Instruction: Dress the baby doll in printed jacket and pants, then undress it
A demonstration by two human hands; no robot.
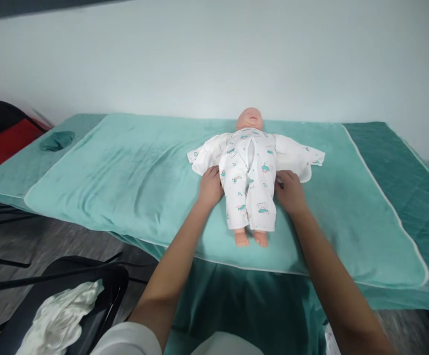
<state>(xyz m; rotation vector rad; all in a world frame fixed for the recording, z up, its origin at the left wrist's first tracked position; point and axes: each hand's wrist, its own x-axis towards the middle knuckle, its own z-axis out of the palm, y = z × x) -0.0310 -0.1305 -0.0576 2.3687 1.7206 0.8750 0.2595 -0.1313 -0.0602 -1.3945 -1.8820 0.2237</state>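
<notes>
A baby doll (250,120) lies on its back, head toward the wall and bare feet toward me. It wears printed white baby pants (236,190), pulled high over its trunk, with a slit down the middle front. A white baby shirt (292,151) spreads out to both sides, sleeves stretched outward. My left hand (210,186) is closed at the left side edge of the pants. On the opposite side, my right hand (290,191) has its fingers curled against the pants' edge. The fingertips of both hands are partly hidden by cloth.
The doll rests on a green padded bed (155,167) against a white wall (199,59). The bed has a face hole (57,141) at its left end. A black chair (99,296) at lower left holds a crumpled white cloth (61,318). Another chair with red fabric (9,143) stands far left.
</notes>
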